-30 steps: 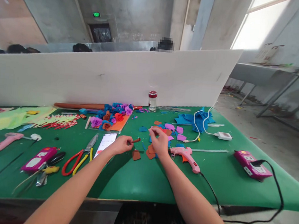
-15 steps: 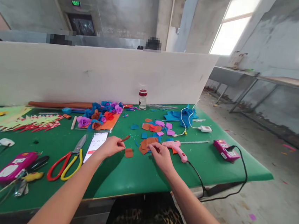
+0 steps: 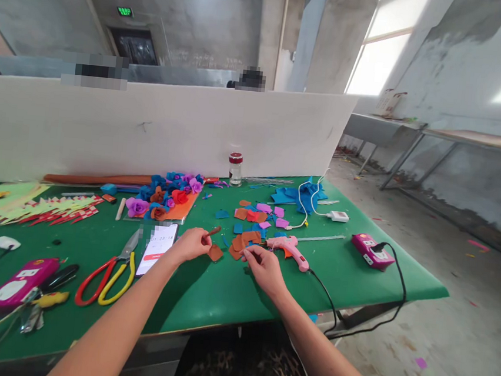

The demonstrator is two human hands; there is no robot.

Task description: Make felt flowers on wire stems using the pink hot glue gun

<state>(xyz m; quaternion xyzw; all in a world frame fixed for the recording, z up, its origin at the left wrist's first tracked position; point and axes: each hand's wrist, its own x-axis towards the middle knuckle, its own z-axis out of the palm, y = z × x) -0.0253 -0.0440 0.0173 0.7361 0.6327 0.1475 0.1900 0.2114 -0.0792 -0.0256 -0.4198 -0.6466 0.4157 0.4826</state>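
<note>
My left hand [image 3: 194, 246] is closed in a pinch around a small rolled brown crepe-paper piece [image 3: 214, 230] that sticks out past the fingertips. Just below those fingers is a flat brown paper petal [image 3: 215, 252]; I cannot tell whether they touch it. My right hand [image 3: 263, 264] has thumb and forefinger pressed together beside a pile of brown paper petals [image 3: 238, 245]. Anything between those fingertips is too small to make out. Right behind this hand lies a pink glue gun [image 3: 292, 250] with a clear glue stick in its back.
Purple, red and blue petals [image 3: 260, 217] are scattered beyond my hands. Finished paper roses [image 3: 158, 210] stand back left. A phone [image 3: 157, 249], scissors [image 3: 112, 272] and a pink power strip [image 3: 22, 284] lie left. Another strip [image 3: 372, 251] and a jar [image 3: 235, 170] are on the table.
My right hand has drawn slightly back from the brown pile, fingertips still pinched. The petal below my left hand now sits turned at an angle. The view has shifted a little.
</note>
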